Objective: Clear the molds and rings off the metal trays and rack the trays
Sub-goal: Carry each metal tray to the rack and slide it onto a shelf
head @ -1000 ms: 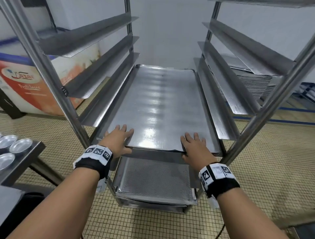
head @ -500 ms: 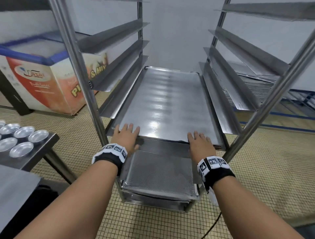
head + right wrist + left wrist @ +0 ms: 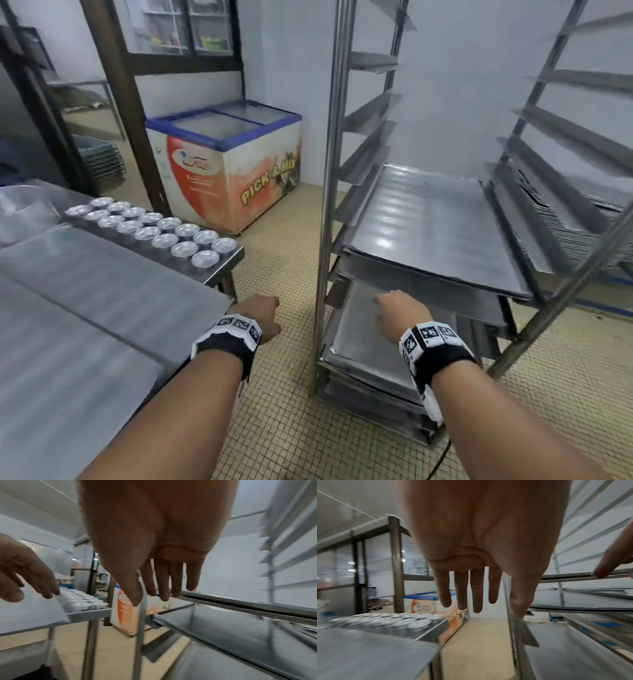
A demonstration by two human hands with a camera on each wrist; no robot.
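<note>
Left hand (image 3: pixel 255 320) and right hand (image 3: pixel 400 310), fingers loosely extended, both empty, hang before the tray rack (image 3: pixel 323 205). A metal tray (image 3: pixel 431 222) sits on its runners; round molds (image 3: pixel 161 228) stand in rows on the steel table (image 3: pixel 102 291).

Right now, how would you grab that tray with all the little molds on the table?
Probably by the tray's two short ends, one hand each, coming from the table's open end near the rack. It is long, flat and covered with loose molds, so hold it level. Both hands are free.
</note>
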